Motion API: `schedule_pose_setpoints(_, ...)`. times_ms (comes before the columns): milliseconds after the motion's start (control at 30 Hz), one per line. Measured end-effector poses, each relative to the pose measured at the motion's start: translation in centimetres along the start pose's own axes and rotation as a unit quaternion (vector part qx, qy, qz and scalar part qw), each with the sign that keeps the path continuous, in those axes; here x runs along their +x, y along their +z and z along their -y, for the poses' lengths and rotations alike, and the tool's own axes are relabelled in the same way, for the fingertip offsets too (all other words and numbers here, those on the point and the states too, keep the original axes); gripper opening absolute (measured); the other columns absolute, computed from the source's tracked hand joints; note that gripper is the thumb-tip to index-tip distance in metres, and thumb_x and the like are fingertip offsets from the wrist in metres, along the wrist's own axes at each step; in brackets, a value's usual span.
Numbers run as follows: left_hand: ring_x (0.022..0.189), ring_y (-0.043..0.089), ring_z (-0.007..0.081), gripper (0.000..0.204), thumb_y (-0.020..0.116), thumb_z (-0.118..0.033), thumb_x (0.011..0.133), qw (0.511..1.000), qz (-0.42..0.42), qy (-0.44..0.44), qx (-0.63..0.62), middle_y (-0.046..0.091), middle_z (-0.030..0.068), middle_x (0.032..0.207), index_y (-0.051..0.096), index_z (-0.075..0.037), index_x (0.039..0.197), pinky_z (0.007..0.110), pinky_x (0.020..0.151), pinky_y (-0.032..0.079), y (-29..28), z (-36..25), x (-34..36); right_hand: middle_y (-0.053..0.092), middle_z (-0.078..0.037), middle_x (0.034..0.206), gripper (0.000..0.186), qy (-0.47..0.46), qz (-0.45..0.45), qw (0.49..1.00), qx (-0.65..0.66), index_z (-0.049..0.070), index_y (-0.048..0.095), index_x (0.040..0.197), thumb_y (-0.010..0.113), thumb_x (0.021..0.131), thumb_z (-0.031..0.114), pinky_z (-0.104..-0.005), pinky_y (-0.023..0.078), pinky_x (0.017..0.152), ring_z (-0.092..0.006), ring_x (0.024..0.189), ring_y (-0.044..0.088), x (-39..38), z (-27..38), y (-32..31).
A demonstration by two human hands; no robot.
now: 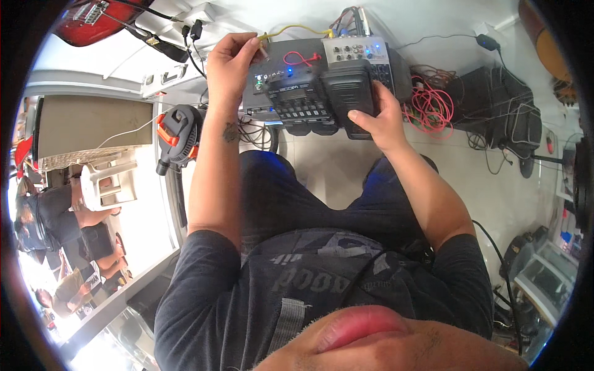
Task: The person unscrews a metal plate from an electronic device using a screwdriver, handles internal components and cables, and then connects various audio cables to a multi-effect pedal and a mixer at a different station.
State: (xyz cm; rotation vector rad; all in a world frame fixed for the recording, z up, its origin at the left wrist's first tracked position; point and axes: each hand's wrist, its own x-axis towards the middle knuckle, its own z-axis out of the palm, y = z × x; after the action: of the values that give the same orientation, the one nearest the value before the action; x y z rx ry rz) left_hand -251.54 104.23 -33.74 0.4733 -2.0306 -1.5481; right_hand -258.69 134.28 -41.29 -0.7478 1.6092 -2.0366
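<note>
My right hand grips the near right edge of a black multi-effects pedal, its thumb on top of the expression treadle. The pedal has a row of buttons, a small screen and a lit blue light, and tilts toward me. Beyond its far left corner, my left hand is closed, thumb and forefinger pinching the end of a yellow cable. That cable runs right to a small grey mixer with knobs and blue lights. Whether the yellow cable's plug touches anything, I cannot tell.
A dark box-shaped unit lies under the mixer and pedal, with a red cable tie on it. Coiled pink cable hangs at the right. A black-and-orange machine stands left, and a red guitar far left. People sit outside the doorway.
</note>
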Motion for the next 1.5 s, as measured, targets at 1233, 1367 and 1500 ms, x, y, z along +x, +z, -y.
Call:
schedule_pose_setpoints(1233, 0.105, 0.066, 0.0191, 0.052, 0.076, -0.008, 0.093, 0.956, 0.125, -0.111, -0.24, 0.071, 0.0157, 0.122, 0.053, -0.008, 0.14, 0.034, 0.09, 0.054, -0.3, 6.4, -5.5, 0.067, -0.011, 0.117, 0.058, 0.125, -0.095, 0.973, 0.169, -0.003, 0.055, 0.133, 0.076, 0.08, 0.006, -0.0348, 0.055, 0.093, -0.0195, 0.105, 0.068, -0.1, 0.0, 0.5)
schedule_pose_setpoints(1367, 0.103, 0.068, 0.0223, 0.048, 0.068, -0.015, 0.099, 0.942, 0.065, -0.13, -0.303, 0.069, 0.018, 0.126, 0.05, -0.007, 0.143, 0.039, 0.09, 0.055, -1.9, 5.9, -4.8, 0.067, -0.011, 0.116, 0.057, 0.127, -0.098, 0.974, 0.159, -0.002, 0.055, 0.133, 0.075, 0.08, 0.008, -0.0348, 0.055, 0.093, -0.0198, 0.104, 0.067, -0.3, 0.3, 0.1)
schedule_pose_setpoints(1500, 0.068, 0.064, 0.0179, 0.027, 0.064, 0.002, 0.093, 0.934, -0.227, -0.154, -0.229, 0.071, 0.0161, 0.096, 0.057, 0.002, 0.119, 0.026, 0.056, 0.052, -8.8, 12.5, -1.5, 0.065, -0.01, 0.117, 0.056, 0.115, -0.097, 0.976, 0.154, -0.001, 0.054, 0.134, 0.072, 0.083, 0.013, -0.0358, 0.054, 0.093, -0.0206, 0.104, 0.066, -0.5, -0.7, -0.8)
